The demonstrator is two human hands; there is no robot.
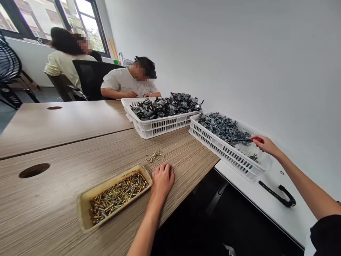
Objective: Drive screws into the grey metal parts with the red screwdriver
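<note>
My left hand [162,178] lies palm down on the wooden table with its fingers stretched out, holding nothing. Beside it stands a beige tub [83,213] of small brass-coloured pins or screws [119,193]. A little pile of similar pins [154,156] lies loose just beyond my fingertips. Over at the right, my right hand [265,145] is closed around the red handle of a screwdriver-like tool [256,139]. Its dark shaft points left over grey metal parts [223,128] in a white basket [226,154]. Whether the tip touches a part is too small to tell.
Another white basket [165,125], heaped with black and silver assemblies [170,105], stands farther back. Behind it a co-worker [128,80] sits at the table. A black watch-like strap [278,195] and a small ring [282,172] lie on the white table [298,220]. A gap separates the tables near me.
</note>
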